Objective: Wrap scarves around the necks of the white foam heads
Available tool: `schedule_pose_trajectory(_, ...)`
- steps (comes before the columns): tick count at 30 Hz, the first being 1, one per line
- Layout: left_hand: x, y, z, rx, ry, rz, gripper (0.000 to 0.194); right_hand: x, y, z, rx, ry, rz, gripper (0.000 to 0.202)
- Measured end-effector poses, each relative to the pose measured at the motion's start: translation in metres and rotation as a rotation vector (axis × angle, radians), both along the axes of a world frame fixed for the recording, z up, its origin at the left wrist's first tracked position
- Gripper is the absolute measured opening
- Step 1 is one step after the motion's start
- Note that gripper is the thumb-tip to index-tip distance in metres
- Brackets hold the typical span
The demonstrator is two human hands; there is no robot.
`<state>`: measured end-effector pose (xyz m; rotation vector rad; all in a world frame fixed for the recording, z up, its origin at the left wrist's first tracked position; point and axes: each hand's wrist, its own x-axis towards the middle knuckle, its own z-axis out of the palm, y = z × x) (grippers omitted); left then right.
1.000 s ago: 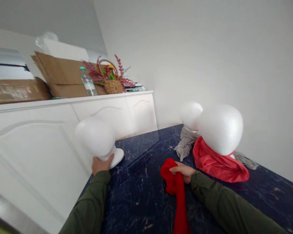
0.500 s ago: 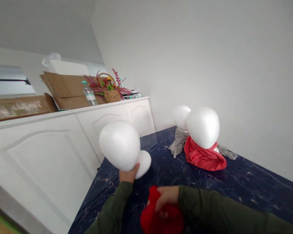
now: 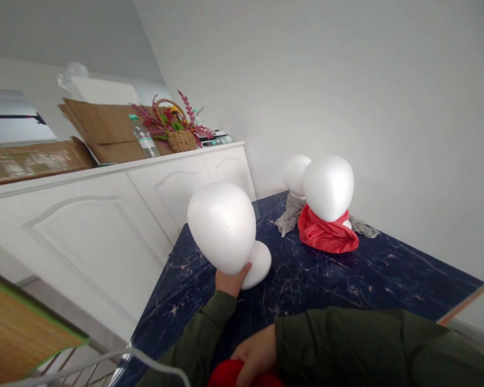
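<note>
My left hand is closed round the neck of a white foam mannequin head, which leans to the left above the dark table. The round base of that head tilts toward the right. At the bottom edge, my right hand grips a bright red cloth, mostly cut off by the frame. Farther back stands another foam head, with a coral-red cloth bunched round its base. Behind it is a third foam head, with grey cloth about its foot.
The table has a dark blue marbled top and meets a plain wall at the back. On the left, a white cabinet carries cardboard, a plastic bottle and a flower basket. A white wire rack shows at lower left.
The view has shifted. My left hand and its foam head appear farther right. My right hand and the red cloth are lower, with much of the cloth now out of frame.
</note>
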<state>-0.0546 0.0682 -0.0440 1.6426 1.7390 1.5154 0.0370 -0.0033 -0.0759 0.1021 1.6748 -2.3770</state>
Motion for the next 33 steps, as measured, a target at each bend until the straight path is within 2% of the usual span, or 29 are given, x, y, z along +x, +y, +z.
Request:
schedule_pose_trajectory(3,0.0,-0.006,-0.005,-0.014,0.034,-0.006,0.051,-0.001,-0.003,-0.006,-0.052,-0.007,0.096,0.039)
schedule_pose_trajectory(7,-0.001,-0.01,-0.01,-0.052,0.056,0.019,0.059,0.003,-0.005,-0.005,-0.089,-0.1,0.073,0.049)
schedule_pose_trajectory(10,-0.002,-0.011,-0.012,-0.01,0.082,0.027,0.064,0.003,-0.002,-0.004,-0.134,-0.17,0.075,0.054)
schedule_pose_trajectory(16,-0.007,-0.012,-0.015,-0.035,0.243,-0.023,0.054,0.005,-0.002,-0.005,-0.168,-0.11,0.07,0.055)
schedule_pose_trajectory(18,-0.013,-0.018,-0.016,-0.027,0.298,-0.004,0.066,0.01,-0.003,-0.003,-0.17,-0.085,0.016,0.053)
schedule_pose_trajectory(20,-0.022,-0.032,-0.017,0.039,0.28,0.068,0.08,0.018,-0.003,0.001,-0.189,-0.033,-0.108,0.051)
schedule_pose_trajectory(22,-0.032,-0.051,-0.018,0.108,0.207,0.094,0.075,0.027,-0.001,0.006,-0.217,0.05,-0.268,0.048)
schedule_pose_trajectory(24,-0.04,-0.075,-0.017,0.091,0.124,-0.011,0.053,0.035,0.002,0.012,-0.235,0.138,-0.404,0.047)
schedule_pose_trajectory(26,-0.042,-0.096,-0.014,-0.028,0.091,-0.228,0.036,0.043,0.005,0.017,-0.236,0.203,-0.494,0.046)
schedule_pose_trajectory(28,-0.04,-0.111,-0.009,-0.183,0.076,-0.446,0.035,0.049,0.008,0.022,-0.23,0.233,-0.547,0.044)
schedule_pose_trajectory(30,-0.035,-0.117,-0.005,-0.269,0.022,-0.619,0.038,0.053,0.009,0.025,-0.221,0.225,-0.542,0.044)
schedule_pose_trajectory(33,-0.029,-0.116,-0.004,-0.303,-0.049,-0.75,0.042,0.059,0.007,0.03,-0.208,0.206,-0.488,0.047)
